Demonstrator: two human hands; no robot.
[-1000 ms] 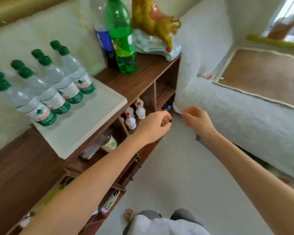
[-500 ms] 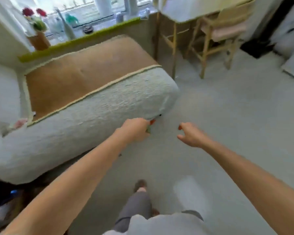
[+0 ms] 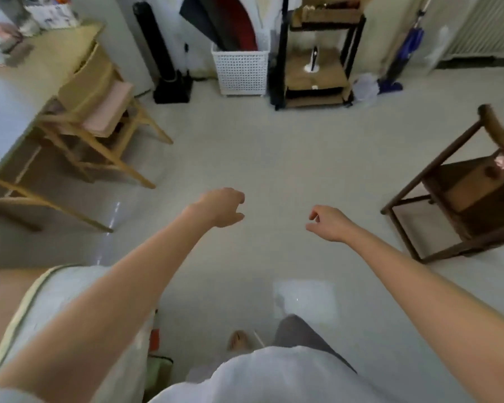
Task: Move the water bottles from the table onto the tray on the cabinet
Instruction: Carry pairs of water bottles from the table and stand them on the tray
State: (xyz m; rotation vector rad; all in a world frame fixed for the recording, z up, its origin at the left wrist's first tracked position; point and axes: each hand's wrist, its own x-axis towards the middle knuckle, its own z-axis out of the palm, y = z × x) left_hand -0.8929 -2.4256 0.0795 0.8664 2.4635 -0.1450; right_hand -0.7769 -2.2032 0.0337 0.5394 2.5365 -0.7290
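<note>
Both the left hand [image 3: 219, 207] and the right hand [image 3: 329, 223] hang loosely curled and hold nothing over bare floor [image 3: 274, 158], no bottles or tray in view, so this looks like the walk to fetch another bottle; next, find the table.

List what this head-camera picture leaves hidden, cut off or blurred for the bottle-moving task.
- Table: cut by the left edge of the head view; no bottles show on its visible part.
- Cabinet and tray: outside the frame.
- Left hand and right hand: the curled fingers hide the palms.
- Shelf rack: contents blurred.
</note>
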